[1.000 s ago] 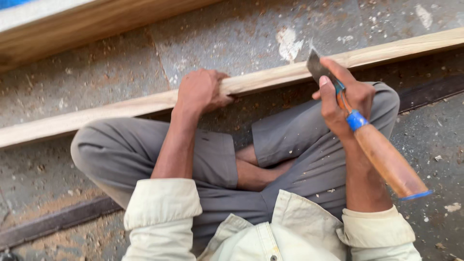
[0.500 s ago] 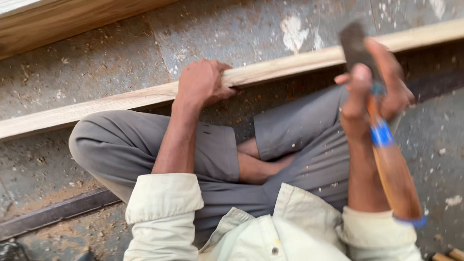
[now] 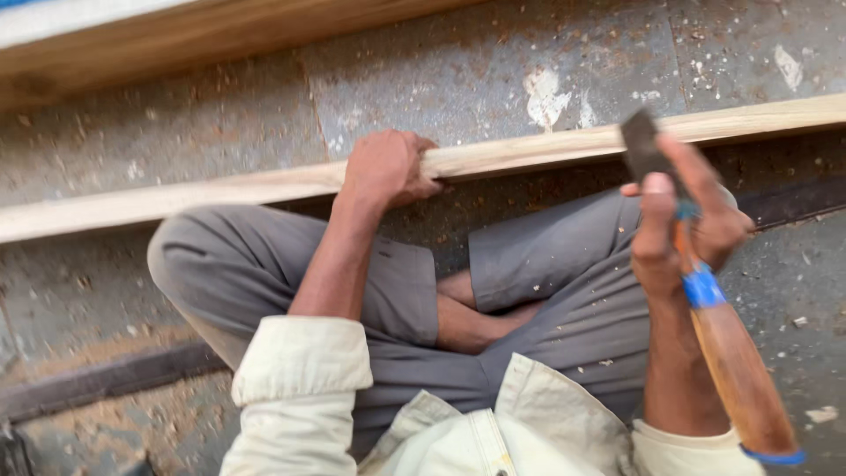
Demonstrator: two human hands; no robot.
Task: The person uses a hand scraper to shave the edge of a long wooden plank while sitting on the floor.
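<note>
While sawdust specks the grey floor (image 3: 220, 150), left hand (image 3: 388, 167) clasps batten (image 3: 529, 152), right hand (image 3: 683, 225) chisel (image 3: 705, 308).

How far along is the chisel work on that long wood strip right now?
Done: wood chips lie on the floor, so some cutting looks done. In hand: the left hand pins the wood strip; the right hand holds the chisel, blade raised off it. Left: I cannot tell, since no cuts show clearly.
</note>
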